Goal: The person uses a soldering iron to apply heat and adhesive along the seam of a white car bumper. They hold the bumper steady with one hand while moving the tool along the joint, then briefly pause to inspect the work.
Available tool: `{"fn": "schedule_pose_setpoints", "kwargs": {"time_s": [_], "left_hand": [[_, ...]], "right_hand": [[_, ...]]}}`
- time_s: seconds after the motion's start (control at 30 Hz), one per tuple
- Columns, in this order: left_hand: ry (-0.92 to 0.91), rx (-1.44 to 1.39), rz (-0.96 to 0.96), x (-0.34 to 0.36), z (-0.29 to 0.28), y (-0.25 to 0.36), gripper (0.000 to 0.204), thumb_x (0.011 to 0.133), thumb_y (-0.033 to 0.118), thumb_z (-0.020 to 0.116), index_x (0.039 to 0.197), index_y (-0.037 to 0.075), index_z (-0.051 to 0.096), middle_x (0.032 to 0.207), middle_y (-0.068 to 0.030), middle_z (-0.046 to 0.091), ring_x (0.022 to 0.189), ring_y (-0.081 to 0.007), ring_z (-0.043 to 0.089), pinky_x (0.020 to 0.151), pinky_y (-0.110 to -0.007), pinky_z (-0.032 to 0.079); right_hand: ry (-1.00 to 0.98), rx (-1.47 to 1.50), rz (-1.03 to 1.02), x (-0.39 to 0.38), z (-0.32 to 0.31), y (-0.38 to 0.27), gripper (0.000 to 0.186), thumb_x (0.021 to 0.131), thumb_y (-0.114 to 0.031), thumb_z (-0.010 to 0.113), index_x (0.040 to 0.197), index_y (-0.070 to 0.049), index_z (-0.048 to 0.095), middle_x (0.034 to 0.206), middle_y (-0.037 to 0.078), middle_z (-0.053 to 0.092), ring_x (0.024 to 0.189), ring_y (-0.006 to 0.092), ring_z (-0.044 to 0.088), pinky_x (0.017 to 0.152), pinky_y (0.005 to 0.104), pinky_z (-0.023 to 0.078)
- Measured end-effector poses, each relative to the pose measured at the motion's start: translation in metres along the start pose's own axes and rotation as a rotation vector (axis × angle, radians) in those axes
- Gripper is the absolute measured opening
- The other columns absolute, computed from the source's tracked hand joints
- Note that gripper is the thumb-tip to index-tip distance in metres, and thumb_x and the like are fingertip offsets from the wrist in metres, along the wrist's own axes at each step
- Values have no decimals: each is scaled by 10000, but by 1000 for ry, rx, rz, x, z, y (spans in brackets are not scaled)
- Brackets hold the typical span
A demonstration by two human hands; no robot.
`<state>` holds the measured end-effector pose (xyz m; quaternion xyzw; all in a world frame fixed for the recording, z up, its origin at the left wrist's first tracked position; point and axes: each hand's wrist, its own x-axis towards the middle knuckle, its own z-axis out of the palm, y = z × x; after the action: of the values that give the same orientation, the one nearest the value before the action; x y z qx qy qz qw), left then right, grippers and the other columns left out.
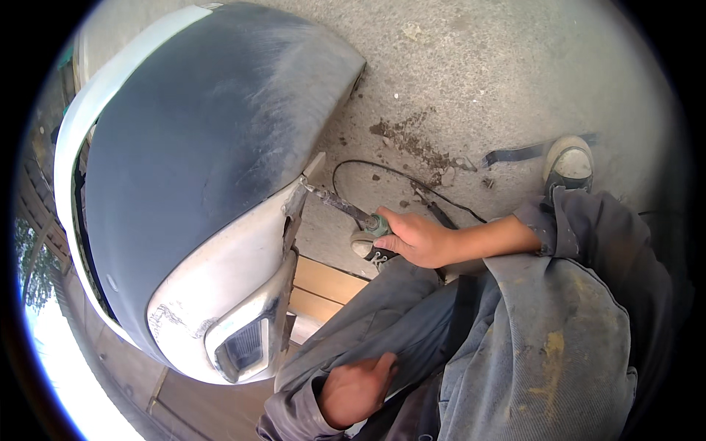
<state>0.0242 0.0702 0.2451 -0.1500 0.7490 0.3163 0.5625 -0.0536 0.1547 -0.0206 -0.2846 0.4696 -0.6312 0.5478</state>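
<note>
My right hand is closed around the green handle of a soldering iron. Its long metal shaft slants up and left, and the tip meets the broken edge of a vehicle bumper, or appears to. This large curved part is dark grey on top, with a whitish scuffed section and a lamp-like grille opening at its lower end. Low over my lap, my left hand is curled, thumb uppermost. Its fingers are mostly hidden, so whatever they hold does not show.
A black cord loops over the concrete ground. Dark crumbs and debris lie beyond the iron, and a black strip is near my right shoe. Light wooden boards are under the bumper's near side.
</note>
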Motion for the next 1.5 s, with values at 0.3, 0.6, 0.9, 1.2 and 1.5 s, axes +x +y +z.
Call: {"fn": "schedule_pose_setpoints", "kwargs": {"time_s": [0.3,0.6,0.9,1.2,1.5], "left_hand": [[2,2,-4,-2,0,-1,135,918,177,588,952,58,535,666,-132,612,562,-326,614,475,-424,468],[10,-25,-7,0,2,0,136,928,185,580,941,56,537,667,-138,616,563,-333,614,476,-428,469],[20,-21,-14,-3,4,-2,132,925,182,581,940,57,540,663,-135,613,560,-329,613,475,-428,469],[18,-12,-13,-4,4,0,131,902,165,599,961,58,551,679,-131,617,578,-324,618,490,-422,474],[12,-29,-18,-6,2,1,156,881,160,615,976,54,553,682,-134,613,591,-330,615,501,-423,473]], "right_hand": [[53,-60,-39,4,7,10,453,986,-303,543,1198,67,390,754,247,571,733,434,597,643,456,468],[-12,-7,-13,5,9,5,429,991,-305,536,1177,52,386,781,237,585,752,424,605,663,447,472],[-42,25,50,9,8,-3,408,993,-295,536,1163,44,386,775,231,582,754,420,603,671,445,466],[18,18,-4,6,8,-2,400,992,-282,537,1165,49,394,749,240,565,726,433,588,649,455,453],[-18,45,52,1,3,-19,430,988,-306,540,1162,64,405,792,264,581,776,460,587,666,458,456]]}}
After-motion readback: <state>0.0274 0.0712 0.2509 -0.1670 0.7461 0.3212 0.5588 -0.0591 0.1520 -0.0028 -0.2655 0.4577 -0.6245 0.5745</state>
